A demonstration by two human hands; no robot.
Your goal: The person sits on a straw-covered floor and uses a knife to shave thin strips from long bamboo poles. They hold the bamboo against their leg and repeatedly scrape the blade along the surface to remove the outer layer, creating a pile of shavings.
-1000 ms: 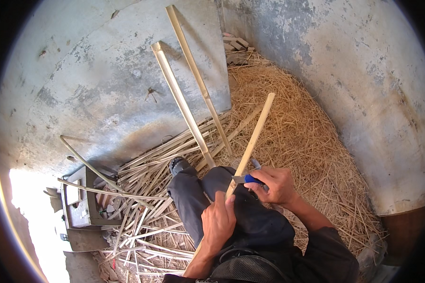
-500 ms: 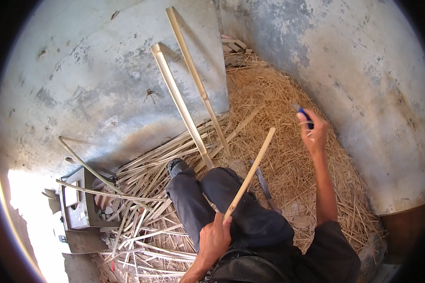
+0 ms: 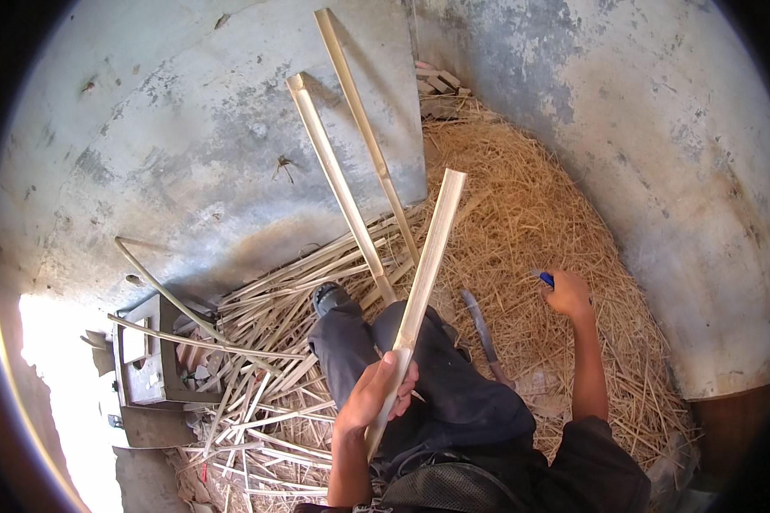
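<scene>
My left hand is closed round the lower part of a split bamboo strip, which slants up over my legs with its pale, slightly hollow inner face showing. Out to the right, over the shavings, my right hand is closed on a small blue-handled knife. Only a bit of its handle shows past the fingers; the blade is hard to make out. Between the hands, beside my knee, a long-bladed knife with a brownish handle lies on the shavings.
Two long bamboo strips lean on the grey wall. Thin shavings heap up at the right. Many cut strips lie at the left, near a grey box-like case. Bricks sit in the far corner.
The bamboo strip has turned to show its wide face and stands more upright, shifted left. My right hand has come nearer with the blue-handled knife, its back now turned up.
</scene>
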